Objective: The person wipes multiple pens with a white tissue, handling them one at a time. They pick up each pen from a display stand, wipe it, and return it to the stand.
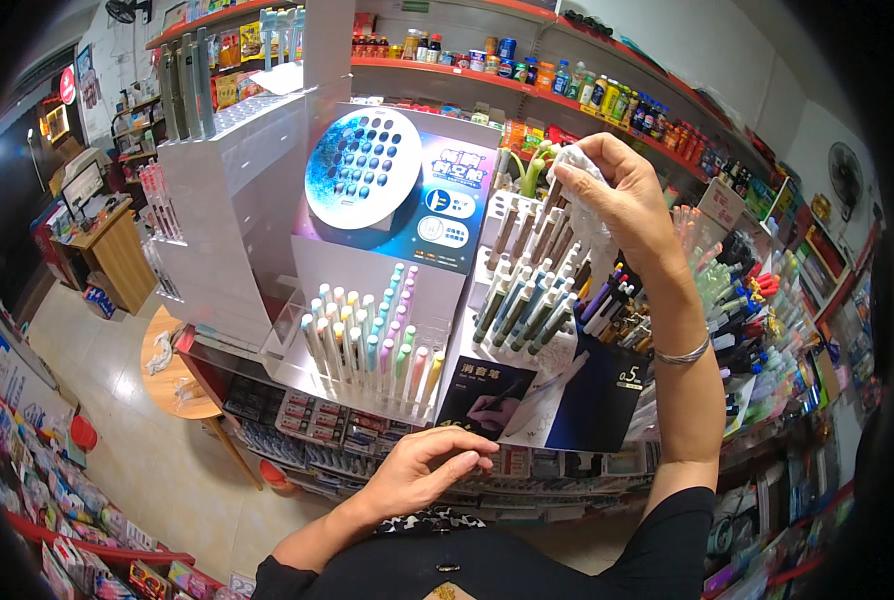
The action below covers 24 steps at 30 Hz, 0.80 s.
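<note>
My right hand (631, 199) grips a crumpled white cloth (586, 184) over the back rows of a pen display. Brown-barrelled pens (522, 236) stand right beside the cloth, and the fingers hide some of them. Closer to me in the same holder are dark green and white pens (526, 311). My left hand (428, 465) holds nothing and is half curled, its fingertips by the lower front of the display box (492, 394); whether they touch it I cannot tell. To the left, a clear acrylic stand (372, 382) carries pastel-capped pens (372, 334).
A tilted board with a round holed panel (364, 169) rises behind the pastel pens. Crowded pens and markers (754, 322) fill the right side. Bottled drinks line a red-edged shelf (522, 86) at the back. A round wooden table (181, 382) stands at left, with another cloth (160, 352).
</note>
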Motion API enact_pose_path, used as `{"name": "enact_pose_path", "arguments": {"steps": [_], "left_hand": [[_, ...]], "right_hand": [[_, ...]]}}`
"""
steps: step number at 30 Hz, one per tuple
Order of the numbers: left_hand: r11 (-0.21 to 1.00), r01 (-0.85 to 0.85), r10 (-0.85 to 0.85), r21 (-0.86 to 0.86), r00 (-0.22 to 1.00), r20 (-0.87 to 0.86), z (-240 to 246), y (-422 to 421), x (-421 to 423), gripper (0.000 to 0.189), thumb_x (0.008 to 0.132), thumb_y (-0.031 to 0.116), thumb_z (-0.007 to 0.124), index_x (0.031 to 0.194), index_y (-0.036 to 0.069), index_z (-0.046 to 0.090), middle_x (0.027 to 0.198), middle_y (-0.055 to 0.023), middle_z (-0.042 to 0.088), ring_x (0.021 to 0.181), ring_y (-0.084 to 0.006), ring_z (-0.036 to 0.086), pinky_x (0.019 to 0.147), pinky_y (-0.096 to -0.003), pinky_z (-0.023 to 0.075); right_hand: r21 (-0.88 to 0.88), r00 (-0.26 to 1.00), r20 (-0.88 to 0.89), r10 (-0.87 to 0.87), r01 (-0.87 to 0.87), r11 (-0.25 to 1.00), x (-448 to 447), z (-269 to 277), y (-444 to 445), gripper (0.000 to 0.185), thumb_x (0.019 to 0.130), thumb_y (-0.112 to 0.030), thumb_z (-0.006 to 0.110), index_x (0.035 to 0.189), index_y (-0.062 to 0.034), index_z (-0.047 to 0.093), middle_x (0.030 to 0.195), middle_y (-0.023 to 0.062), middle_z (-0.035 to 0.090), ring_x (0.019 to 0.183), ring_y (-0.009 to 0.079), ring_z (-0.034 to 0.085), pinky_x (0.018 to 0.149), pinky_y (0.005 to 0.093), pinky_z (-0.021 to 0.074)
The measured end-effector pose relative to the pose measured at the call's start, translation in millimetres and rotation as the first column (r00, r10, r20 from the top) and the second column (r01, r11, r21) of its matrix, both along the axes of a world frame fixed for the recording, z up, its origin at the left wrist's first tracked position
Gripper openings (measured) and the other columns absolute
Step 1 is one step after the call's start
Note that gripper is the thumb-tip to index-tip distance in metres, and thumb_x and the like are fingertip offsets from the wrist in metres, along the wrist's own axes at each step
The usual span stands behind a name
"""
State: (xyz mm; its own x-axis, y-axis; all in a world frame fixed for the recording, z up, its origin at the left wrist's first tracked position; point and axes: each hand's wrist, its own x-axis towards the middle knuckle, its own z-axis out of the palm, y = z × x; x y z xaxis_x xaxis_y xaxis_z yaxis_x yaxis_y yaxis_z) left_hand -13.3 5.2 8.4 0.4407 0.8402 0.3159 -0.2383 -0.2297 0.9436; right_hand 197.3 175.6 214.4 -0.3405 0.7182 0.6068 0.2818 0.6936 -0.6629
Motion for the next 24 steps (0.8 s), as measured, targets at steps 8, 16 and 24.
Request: {"name": "enact_pose_path", "arguments": {"steps": [8, 16, 24], "left_hand": [[0.998, 0.033, -0.033, -0.060, 0.999, 0.001, -2, 2, -1, 0.021, 0.097, 0.007, 0.055, 0.114, 0.000, 0.064, 0.103, -0.0078, 0.065, 0.094, -0.0120, 0.066, 0.078, -0.0232, 0.0519], [0.997, 0.040, -0.040, -0.063, 0.999, -0.007, -4, 5, -2, 0.021, 0.096, 0.008, 0.056, 0.114, 0.000, 0.065, 0.098, -0.0063, 0.066, 0.084, -0.0083, 0.063, 0.071, -0.0216, 0.0495], [0.990, 0.073, -0.077, -0.122, 0.997, -0.027, -3, 7, -2, 0.021, 0.096, 0.008, 0.055, 0.113, 0.000, 0.065, 0.098, -0.0073, 0.067, 0.079, -0.0083, 0.059, 0.067, -0.0217, 0.0477]], "right_hand": [[-0.069, 0.999, -0.009, -0.032, 0.031, 0.997, 2, -8, 2, 0.018, 0.086, -0.014, 0.070, 0.095, -0.0016, 0.060, 0.086, -0.0002, 0.063, 0.079, 0.0049, 0.055, 0.070, 0.0214, 0.0441], [0.067, 0.905, 0.394, -0.157, 0.142, 0.988, 4, 4, -5, 0.029, 0.090, -0.025, 0.064, 0.082, 0.0032, 0.063, 0.071, 0.0050, 0.058, 0.068, 0.0101, 0.052, 0.063, 0.0274, 0.0434], [0.162, 0.940, 0.302, -0.157, 0.112, 0.980, 5, 16, -9, 0.022, 0.092, -0.020, 0.063, 0.091, 0.0025, 0.065, 0.079, 0.0016, 0.062, 0.074, 0.0067, 0.054, 0.067, 0.0238, 0.0449]]}}
